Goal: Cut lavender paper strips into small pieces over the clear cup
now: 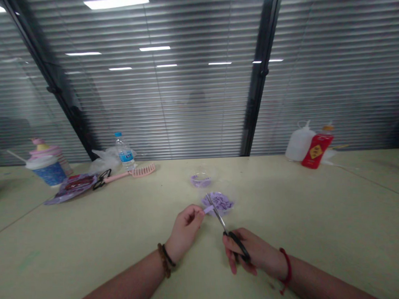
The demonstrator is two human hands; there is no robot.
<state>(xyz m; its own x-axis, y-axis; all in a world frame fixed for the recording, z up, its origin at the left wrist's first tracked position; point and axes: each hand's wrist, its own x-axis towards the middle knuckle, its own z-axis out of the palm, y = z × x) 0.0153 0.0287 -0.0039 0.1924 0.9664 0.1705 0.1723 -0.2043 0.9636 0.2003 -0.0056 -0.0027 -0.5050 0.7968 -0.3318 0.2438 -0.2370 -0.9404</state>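
Right forearm [321, 274]: extended from the lower right, its wrist circled by a red cord bracelet [289, 265].
Left forearm [125, 280]: extended from the lower left, with a brown beaded bracelet [163, 260] worn at the wrist.
Right hand [245, 248]: wrapped around the black handles of the scissors [222, 223], whose blades are pointed forward and leftward.
Left hand [185, 228]: pinched together, one end of a purple strip [208, 209] being clamped between thumb and fingers.
Purple strip: held over the clear bowl, its free end brought to the blades; whether it is caught between them cannot be told.
Clear bowl [234, 199]: set on the table [124, 248] under the blades, with small purple pieces [222, 200] heaped inside.
Second container [201, 183]: placed just beyond the bowl, with purple material seen in it.
Left side: occupied by a pink hairbrush [143, 170], a water bottle [126, 156] and a blue cup [50, 171].
Right side: taken up by a red bottle [317, 151], leaned beside a white bottle [298, 144].
Background: filled by slatted blinds [198, 119].
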